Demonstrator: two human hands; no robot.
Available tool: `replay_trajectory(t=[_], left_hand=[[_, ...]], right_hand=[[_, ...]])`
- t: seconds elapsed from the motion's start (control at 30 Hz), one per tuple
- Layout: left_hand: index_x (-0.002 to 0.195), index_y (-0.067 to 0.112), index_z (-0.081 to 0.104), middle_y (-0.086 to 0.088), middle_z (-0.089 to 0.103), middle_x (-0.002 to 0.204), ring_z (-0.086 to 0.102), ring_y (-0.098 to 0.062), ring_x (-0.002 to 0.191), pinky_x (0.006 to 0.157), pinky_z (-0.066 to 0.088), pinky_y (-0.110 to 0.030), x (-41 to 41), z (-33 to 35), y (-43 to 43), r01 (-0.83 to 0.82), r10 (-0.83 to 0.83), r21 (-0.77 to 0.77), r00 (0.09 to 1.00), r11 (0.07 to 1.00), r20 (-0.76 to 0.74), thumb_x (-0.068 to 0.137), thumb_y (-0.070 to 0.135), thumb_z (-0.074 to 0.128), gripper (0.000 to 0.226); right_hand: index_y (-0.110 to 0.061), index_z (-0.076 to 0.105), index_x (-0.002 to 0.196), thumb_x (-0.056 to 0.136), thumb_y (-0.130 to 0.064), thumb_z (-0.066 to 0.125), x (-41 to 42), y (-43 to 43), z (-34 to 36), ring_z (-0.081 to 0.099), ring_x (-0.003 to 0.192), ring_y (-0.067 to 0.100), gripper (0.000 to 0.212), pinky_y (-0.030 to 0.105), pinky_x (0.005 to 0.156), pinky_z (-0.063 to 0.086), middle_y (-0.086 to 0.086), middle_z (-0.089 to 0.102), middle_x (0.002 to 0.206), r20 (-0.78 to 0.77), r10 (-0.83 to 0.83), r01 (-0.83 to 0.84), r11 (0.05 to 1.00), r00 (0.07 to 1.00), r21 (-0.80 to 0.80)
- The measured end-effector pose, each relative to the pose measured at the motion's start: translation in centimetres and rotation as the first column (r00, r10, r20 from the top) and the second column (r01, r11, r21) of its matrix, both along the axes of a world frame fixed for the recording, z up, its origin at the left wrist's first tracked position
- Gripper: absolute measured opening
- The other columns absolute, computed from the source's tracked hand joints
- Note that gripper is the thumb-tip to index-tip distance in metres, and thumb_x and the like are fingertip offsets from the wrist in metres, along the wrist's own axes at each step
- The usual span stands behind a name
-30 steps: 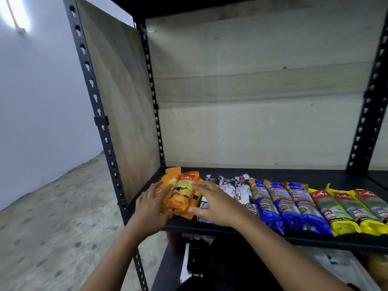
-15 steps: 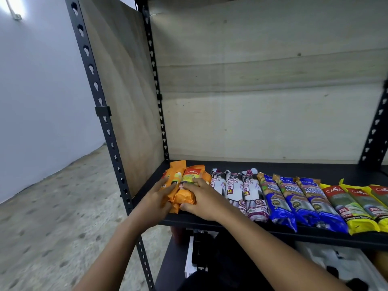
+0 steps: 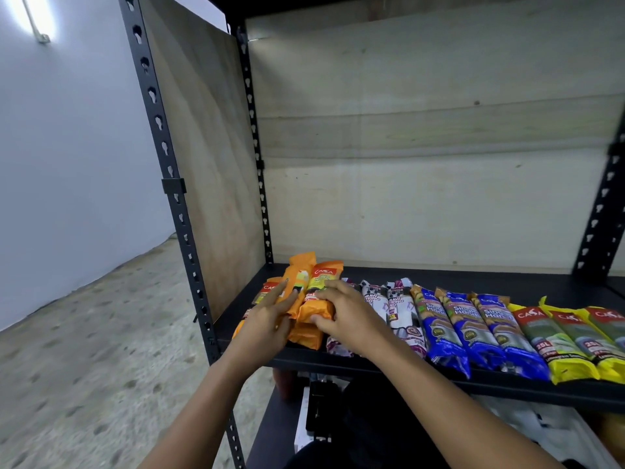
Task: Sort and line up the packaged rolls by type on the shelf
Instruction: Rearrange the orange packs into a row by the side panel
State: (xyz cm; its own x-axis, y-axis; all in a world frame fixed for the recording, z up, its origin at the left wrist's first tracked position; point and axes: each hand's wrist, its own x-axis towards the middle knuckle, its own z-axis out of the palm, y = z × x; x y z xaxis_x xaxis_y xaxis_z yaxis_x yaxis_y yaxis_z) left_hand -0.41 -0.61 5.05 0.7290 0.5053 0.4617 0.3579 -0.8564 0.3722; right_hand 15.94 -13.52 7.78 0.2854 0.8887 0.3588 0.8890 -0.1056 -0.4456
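Note:
Packaged rolls lie side by side on the black shelf (image 3: pixel 473 279). At the left end are three orange rolls (image 3: pixel 306 277). My left hand (image 3: pixel 267 323) rests flat on the left two, fingers spread. My right hand (image 3: pixel 348 316) grips the rightmost orange roll (image 3: pixel 319 282) from its right side. To the right lie white-and-purple drawstring rolls (image 3: pixel 400 309), then three blue rolls (image 3: pixel 473 330), then yellow rolls (image 3: pixel 554 343) that run out of frame. My right hand hides part of the leftmost white roll.
A wooden side panel (image 3: pixel 209 147) and a black perforated post (image 3: pixel 172 184) close the shelf's left end. A wooden back panel (image 3: pixel 422 147) stands behind the rolls. A lower shelf (image 3: pixel 277 428) holds dark and white items. The concrete floor (image 3: pixel 84 367) lies to the left.
My right hand has moved left from the white rolls onto the rightmost orange roll. A third orange roll now shows under my left hand, and the orange rolls sit closer together.

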Motion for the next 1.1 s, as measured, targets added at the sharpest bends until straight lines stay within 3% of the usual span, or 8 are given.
replay_trajectory(t=[0.2, 0.37, 0.63, 0.73, 0.8, 0.9, 0.97, 1.1], left_hand=[[0.150, 0.028, 0.035, 0.003, 0.016, 0.163, 0.016, -0.018, 0.148, 0.112, 0.019, -0.024, 5.0, 0.1, -4.3, 0.088, -0.089, 0.022, 0.993, 0.996, 0.074, 0.100, 0.016, 0.049, 0.054], [0.151, 0.026, 0.034, 0.003, 0.012, 0.163, 0.013, -0.019, 0.149, 0.119, 0.023, -0.034, 8.3, -1.1, -7.0, 0.184, -0.183, -0.010, 0.982, 0.983, 0.048, 0.099, 0.011, 0.047, 0.056], [0.151, 0.029, 0.033, 0.005, 0.011, 0.163, 0.011, -0.020, 0.148, 0.113, 0.014, -0.026, 9.9, -2.1, -8.4, 0.205, -0.205, 0.000, 0.979, 0.979, -0.020, 0.099, 0.015, 0.047, 0.056], [0.151, 0.031, 0.032, 0.005, 0.010, 0.164, 0.011, -0.021, 0.149, 0.115, 0.016, -0.030, 9.8, -2.2, -8.2, 0.216, -0.216, -0.026, 0.976, 0.976, -0.033, 0.099, 0.017, 0.047, 0.056], [0.151, 0.032, 0.030, 0.005, 0.008, 0.164, 0.010, -0.021, 0.149, 0.116, 0.019, -0.035, 9.6, -2.0, -8.0, 0.231, -0.234, -0.056, 0.971, 0.971, -0.045, 0.099, 0.020, 0.047, 0.056], [0.151, 0.036, 0.028, 0.007, 0.005, 0.164, 0.009, -0.019, 0.149, 0.117, 0.026, -0.039, 8.9, -1.7, -7.7, 0.258, -0.263, -0.092, 0.964, 0.962, -0.047, 0.096, 0.026, 0.048, 0.060], [0.151, 0.039, 0.027, 0.011, 0.006, 0.163, 0.010, -0.015, 0.149, 0.116, 0.028, -0.036, 8.0, -1.5, -7.1, 0.261, -0.264, -0.110, 0.964, 0.959, -0.010, 0.094, 0.032, 0.050, 0.062], [0.141, 0.034, 0.047, 0.009, 0.029, 0.155, 0.028, -0.011, 0.141, 0.107, 0.032, -0.026, 4.6, -1.4, -4.5, 0.159, -0.152, -0.047, 0.981, 0.986, 0.118, 0.095, 0.027, 0.051, 0.047]], right_hand=[[-0.022, 0.050, 0.139, 0.090, -0.046, 0.063, 3.4, -5.0, 1.1, 0.037, 0.134, 0.017, 0.056, 0.032, 0.105, 0.034, -0.004, 0.034, 0.150, 0.064, -0.106, 0.107, 0.994, 0.992, -0.004], [-0.027, 0.048, 0.140, 0.090, -0.052, 0.060, 5.7, -8.6, -0.4, 0.037, 0.135, 0.017, 0.057, 0.038, 0.104, 0.040, -0.007, 0.031, 0.152, 0.121, -0.197, 0.205, 0.978, 0.973, -0.050], [-0.030, 0.044, 0.140, 0.091, -0.056, 0.054, 6.8, -10.4, -1.9, 0.036, 0.134, 0.016, 0.056, 0.034, 0.098, 0.045, -0.008, 0.026, 0.151, 0.131, -0.241, 0.254, 0.963, 0.962, -0.093], [-0.032, 0.042, 0.139, 0.089, -0.060, 0.052, 6.9, -10.5, -2.0, 0.038, 0.131, 0.016, 0.058, 0.033, 0.095, 0.047, -0.008, 0.026, 0.150, 0.151, -0.222, 0.238, 0.966, 0.963, -0.103], [-0.033, 0.039, 0.140, 0.085, -0.067, 0.048, 6.9, -10.4, -1.8, 0.037, 0.132, 0.017, 0.065, 0.036, 0.100, 0.044, -0.006, 0.029, 0.149, 0.199, -0.215, 0.245, 0.960, 0.956, -0.136], [-0.036, 0.030, 0.146, 0.080, -0.078, 0.041, 6.2, -10.1, -1.2, 0.020, 0.144, 0.023, 0.079, 0.045, 0.114, 0.028, -0.003, 0.024, 0.156, 0.293, -0.227, 0.283, 0.945, 0.929, -0.164], [-0.034, 0.030, 0.148, 0.083, -0.075, 0.043, 4.9, -9.5, -0.3, 0.017, 0.146, 0.023, 0.078, 0.045, 0.114, 0.026, -0.002, 0.023, 0.157, 0.320, -0.239, 0.281, 0.955, 0.917, -0.092], [-0.030, 0.045, 0.140, 0.089, -0.051, 0.059, 1.2, -6.7, 1.1, 0.036, 0.134, 0.014, 0.056, 0.032, 0.097, 0.043, -0.007, 0.038, 0.143, 0.277, -0.123, 0.095, 0.989, 0.953, 0.115]])
